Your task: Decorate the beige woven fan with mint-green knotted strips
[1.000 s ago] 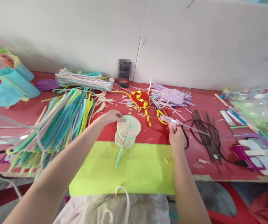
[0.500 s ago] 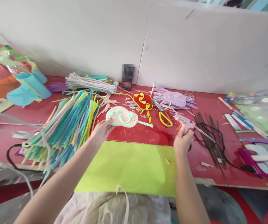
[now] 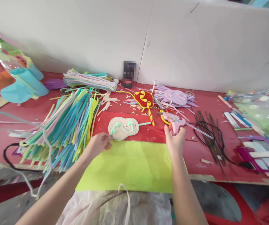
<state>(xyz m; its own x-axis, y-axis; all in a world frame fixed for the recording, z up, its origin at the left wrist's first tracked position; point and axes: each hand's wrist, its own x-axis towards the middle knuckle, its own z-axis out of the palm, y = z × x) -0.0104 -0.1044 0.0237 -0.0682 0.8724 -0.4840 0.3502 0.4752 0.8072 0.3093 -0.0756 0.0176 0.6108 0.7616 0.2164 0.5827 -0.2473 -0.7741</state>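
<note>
A small pink fan (image 3: 124, 132) made of pipe cleaners, with mint-green edging, mint flowers and a thin mint handle, faces me above the red board. My left hand (image 3: 100, 144) is at its lower left edge, fingers curled and thumb and fingertip closed on the rim. My right hand (image 3: 176, 137) is wrapped around a pink hot glue gun (image 3: 178, 124), its nozzle pointing left and a clear glue stick (image 3: 198, 129) jutting from its back. Just behind the gun lies yellow-handled scissors (image 3: 164, 118), partly covered. A red and yellow fan (image 3: 144, 99) lies farther back.
A large heap of coloured pipe cleaners (image 3: 66, 125) spreads on the left, with another bundle (image 3: 90, 82) behind it. A lilac fan (image 3: 175, 97) rests on lilac stems. A lime sheet (image 3: 129, 168) lies in front; a black cable (image 3: 230, 161) loops at right. A white wall (image 3: 78, 34) stands behind.
The pink fan has come lower and nearer, its face turned more toward me. My left hand has dropped with it. My right hand has brought the glue gun leftward, over the scissors.
</note>
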